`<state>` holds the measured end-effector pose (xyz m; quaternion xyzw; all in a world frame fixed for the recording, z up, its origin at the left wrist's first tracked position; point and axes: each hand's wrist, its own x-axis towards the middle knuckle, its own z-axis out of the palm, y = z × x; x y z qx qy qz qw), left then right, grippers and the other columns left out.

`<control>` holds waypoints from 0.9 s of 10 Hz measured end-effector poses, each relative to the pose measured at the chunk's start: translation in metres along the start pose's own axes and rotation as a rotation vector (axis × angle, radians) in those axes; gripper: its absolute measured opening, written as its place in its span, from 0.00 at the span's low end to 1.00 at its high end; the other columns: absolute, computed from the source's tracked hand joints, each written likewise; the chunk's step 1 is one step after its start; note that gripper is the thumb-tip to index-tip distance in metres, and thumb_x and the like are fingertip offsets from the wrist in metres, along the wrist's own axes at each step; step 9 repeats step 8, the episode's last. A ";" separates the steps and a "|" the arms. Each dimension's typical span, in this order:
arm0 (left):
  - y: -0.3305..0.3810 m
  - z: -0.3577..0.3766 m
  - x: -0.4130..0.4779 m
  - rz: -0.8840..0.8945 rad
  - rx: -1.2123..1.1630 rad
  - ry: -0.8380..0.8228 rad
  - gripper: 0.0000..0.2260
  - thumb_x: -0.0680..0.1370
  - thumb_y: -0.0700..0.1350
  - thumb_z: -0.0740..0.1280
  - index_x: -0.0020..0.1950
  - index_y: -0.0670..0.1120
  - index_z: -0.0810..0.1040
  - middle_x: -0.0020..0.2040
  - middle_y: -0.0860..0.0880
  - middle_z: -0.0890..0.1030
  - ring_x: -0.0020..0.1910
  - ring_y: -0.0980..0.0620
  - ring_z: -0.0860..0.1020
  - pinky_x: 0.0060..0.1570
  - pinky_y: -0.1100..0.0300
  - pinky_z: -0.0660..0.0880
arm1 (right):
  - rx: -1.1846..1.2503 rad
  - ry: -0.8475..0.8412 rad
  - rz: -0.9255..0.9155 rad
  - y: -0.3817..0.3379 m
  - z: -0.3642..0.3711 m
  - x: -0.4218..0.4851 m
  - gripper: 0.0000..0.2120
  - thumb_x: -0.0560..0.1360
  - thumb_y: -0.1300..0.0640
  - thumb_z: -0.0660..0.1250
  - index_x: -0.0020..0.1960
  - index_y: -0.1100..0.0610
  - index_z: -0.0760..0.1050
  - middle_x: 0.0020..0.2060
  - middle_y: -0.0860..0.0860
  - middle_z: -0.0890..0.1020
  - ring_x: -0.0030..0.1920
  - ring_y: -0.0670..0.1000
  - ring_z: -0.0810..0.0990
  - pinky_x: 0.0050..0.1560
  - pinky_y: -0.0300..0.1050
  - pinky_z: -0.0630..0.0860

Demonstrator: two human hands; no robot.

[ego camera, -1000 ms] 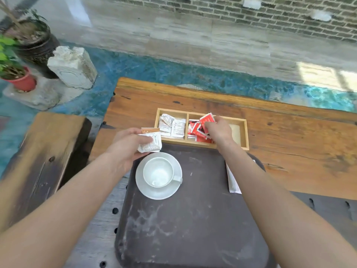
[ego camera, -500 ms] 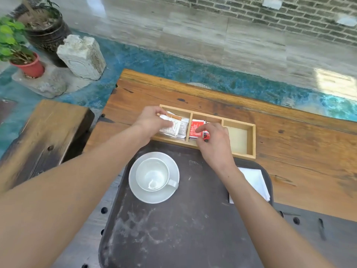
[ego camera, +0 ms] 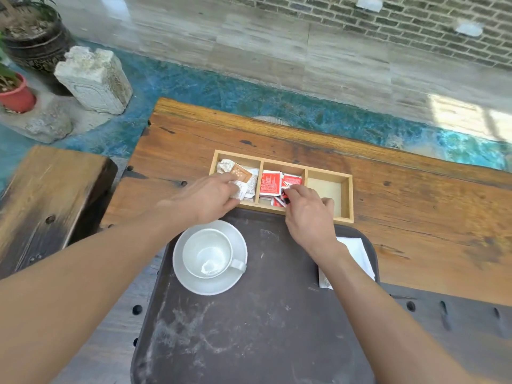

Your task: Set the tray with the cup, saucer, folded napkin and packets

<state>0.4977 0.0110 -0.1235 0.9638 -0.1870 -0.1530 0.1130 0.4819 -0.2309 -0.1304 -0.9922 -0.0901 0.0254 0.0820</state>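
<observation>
A dark brown tray [ego camera: 263,333] lies near me on the wooden table. At its far left, a white cup [ego camera: 206,253] sits upright on a white saucer [ego camera: 194,286]. A folded white napkin [ego camera: 358,253] lies at the tray's right edge, partly under my right forearm. Just beyond the tray is a wooden three-compartment box [ego camera: 350,195]. My left hand [ego camera: 210,200] reaches into its left compartment, fingers closed on white packets [ego camera: 243,191]. My right hand [ego camera: 307,214] pinches a red packet [ego camera: 285,199] at the near edge of the middle compartment, among more red packets [ego camera: 270,182].
The box's right compartment [ego camera: 324,192] holds nothing. A wooden bench [ego camera: 41,206] stands left of the table. On the floor at far left are a carved stone block [ego camera: 94,79] and potted plants [ego camera: 16,95]. A brick wall runs along the back.
My left hand moved its white packets from above the cup forward into the box's left compartment. My right hand lowered from a raised red packet to the middle compartment's near edge.
</observation>
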 end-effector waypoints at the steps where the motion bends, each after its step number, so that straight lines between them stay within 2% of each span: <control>1: 0.000 0.001 0.000 -0.011 0.001 0.017 0.16 0.82 0.54 0.59 0.60 0.46 0.80 0.74 0.49 0.70 0.66 0.44 0.75 0.61 0.48 0.74 | -0.073 0.006 -0.042 0.002 0.001 0.000 0.14 0.78 0.64 0.59 0.58 0.54 0.79 0.58 0.50 0.80 0.57 0.56 0.77 0.47 0.50 0.55; 2: 0.001 0.001 0.001 -0.013 -0.028 0.036 0.15 0.82 0.53 0.61 0.60 0.46 0.80 0.70 0.48 0.73 0.63 0.43 0.77 0.58 0.47 0.75 | -0.040 0.045 -0.048 -0.001 0.002 0.004 0.14 0.78 0.65 0.59 0.58 0.56 0.78 0.63 0.51 0.78 0.59 0.57 0.77 0.48 0.50 0.57; 3: 0.003 -0.002 0.000 -0.018 -0.047 0.036 0.15 0.81 0.51 0.62 0.63 0.46 0.78 0.65 0.48 0.75 0.61 0.43 0.77 0.57 0.46 0.76 | 0.024 0.022 -0.046 -0.001 -0.002 0.016 0.17 0.78 0.66 0.61 0.65 0.54 0.74 0.65 0.52 0.76 0.59 0.58 0.77 0.48 0.51 0.61; 4: 0.004 -0.001 0.002 -0.012 -0.046 0.032 0.15 0.81 0.50 0.63 0.65 0.45 0.77 0.66 0.47 0.76 0.63 0.44 0.76 0.61 0.47 0.74 | 0.016 -0.088 -0.064 -0.001 -0.010 0.037 0.24 0.77 0.62 0.66 0.72 0.49 0.70 0.63 0.55 0.76 0.57 0.61 0.79 0.49 0.54 0.66; 5: 0.003 0.001 0.003 -0.022 -0.051 0.017 0.16 0.81 0.49 0.63 0.66 0.44 0.78 0.68 0.47 0.74 0.66 0.44 0.74 0.64 0.49 0.72 | -0.037 -0.195 -0.053 -0.003 -0.013 0.051 0.22 0.77 0.59 0.69 0.70 0.55 0.72 0.60 0.58 0.76 0.53 0.64 0.81 0.53 0.54 0.74; 6: 0.000 0.008 0.005 -0.004 -0.024 0.043 0.15 0.80 0.48 0.63 0.64 0.43 0.79 0.65 0.46 0.75 0.64 0.44 0.73 0.62 0.47 0.73 | -0.085 -0.189 -0.012 -0.004 -0.011 0.054 0.21 0.77 0.55 0.71 0.68 0.59 0.72 0.60 0.60 0.77 0.54 0.64 0.81 0.52 0.53 0.76; 7: 0.001 0.008 0.002 0.018 0.072 0.054 0.17 0.80 0.52 0.61 0.61 0.43 0.80 0.61 0.47 0.77 0.63 0.46 0.70 0.63 0.47 0.71 | -0.168 -0.175 -0.036 -0.007 -0.007 0.050 0.22 0.78 0.48 0.70 0.68 0.58 0.73 0.62 0.58 0.78 0.59 0.61 0.78 0.55 0.53 0.75; 8: 0.007 0.004 0.000 0.008 0.095 0.140 0.20 0.80 0.54 0.63 0.68 0.46 0.77 0.68 0.46 0.75 0.71 0.44 0.65 0.69 0.47 0.66 | -0.169 -0.105 -0.009 -0.007 -0.011 0.044 0.27 0.77 0.43 0.69 0.70 0.56 0.71 0.63 0.56 0.77 0.64 0.60 0.76 0.59 0.54 0.72; 9: 0.007 0.004 0.000 0.008 0.095 0.140 0.20 0.80 0.54 0.63 0.68 0.46 0.77 0.68 0.46 0.75 0.71 0.44 0.65 0.69 0.47 0.66 | -0.169 -0.105 -0.009 -0.007 -0.011 0.044 0.27 0.77 0.43 0.69 0.70 0.56 0.71 0.63 0.56 0.77 0.64 0.60 0.76 0.59 0.54 0.72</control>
